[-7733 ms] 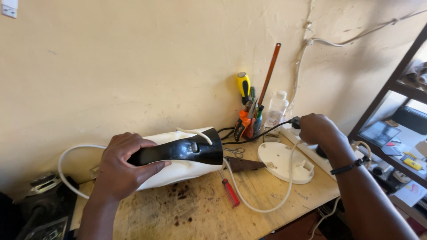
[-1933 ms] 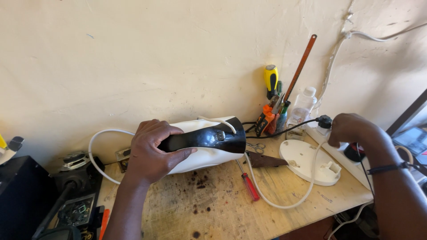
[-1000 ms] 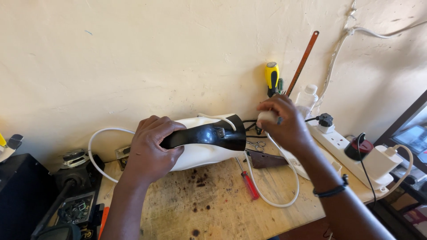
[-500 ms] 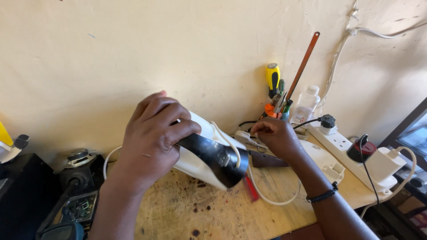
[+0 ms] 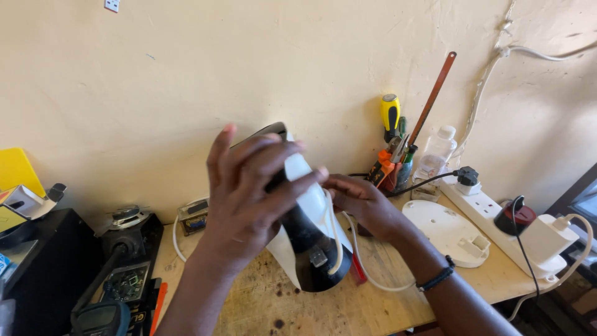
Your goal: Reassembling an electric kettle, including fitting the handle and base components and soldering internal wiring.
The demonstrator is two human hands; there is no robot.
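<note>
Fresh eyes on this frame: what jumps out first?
The white-and-black appliance, tilted up off the wooden bench at centre, gripped by the left hand with the right hand at its side. Next, the yellow-handled screwdriver among tools against the wall, and the white power strip at right.

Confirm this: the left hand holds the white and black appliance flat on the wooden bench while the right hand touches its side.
Not flat: in the head view the left hand holds the white and black appliance tilted up off the wooden bench. The right hand does touch its side.
</note>
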